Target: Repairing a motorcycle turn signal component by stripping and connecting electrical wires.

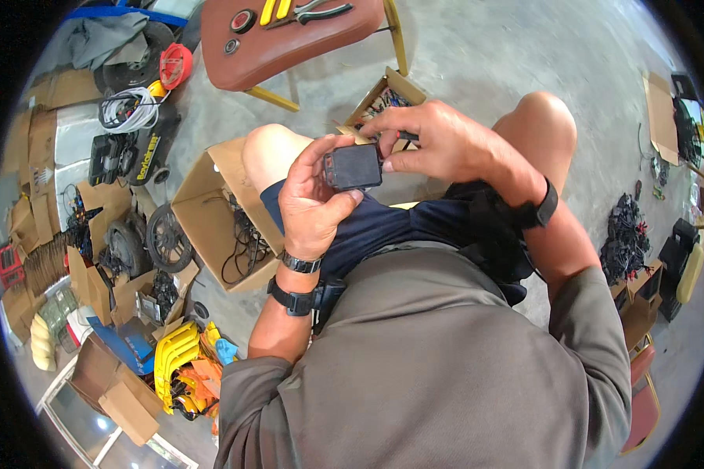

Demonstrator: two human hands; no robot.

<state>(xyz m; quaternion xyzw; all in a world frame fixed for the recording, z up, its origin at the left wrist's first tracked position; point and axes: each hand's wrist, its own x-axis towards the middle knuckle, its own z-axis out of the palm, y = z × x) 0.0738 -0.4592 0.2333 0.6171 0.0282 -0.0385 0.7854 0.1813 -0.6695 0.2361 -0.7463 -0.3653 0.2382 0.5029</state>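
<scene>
My left hand point(314, 191) is wrapped round a black box-shaped device point(357, 167), holding it above my lap. Its broad dark face is turned up, and slots or terminals show along its left side. At the device's right edge is my right hand point(430, 139), fingers bent and thumb close to the box. A slim dark thing with a red part point(406, 135) lies in those fingers; its kind I cannot make out. The right fingertips partly hide that edge of the device.
Ahead stands a brown padded chair point(321, 43) with yellow-handled pliers point(276, 11) and round parts on it. A carton of cables point(238, 234) stands by my left knee, a smaller parts box point(383, 98) between my knees. Black cables point(626, 238) heap on the right floor.
</scene>
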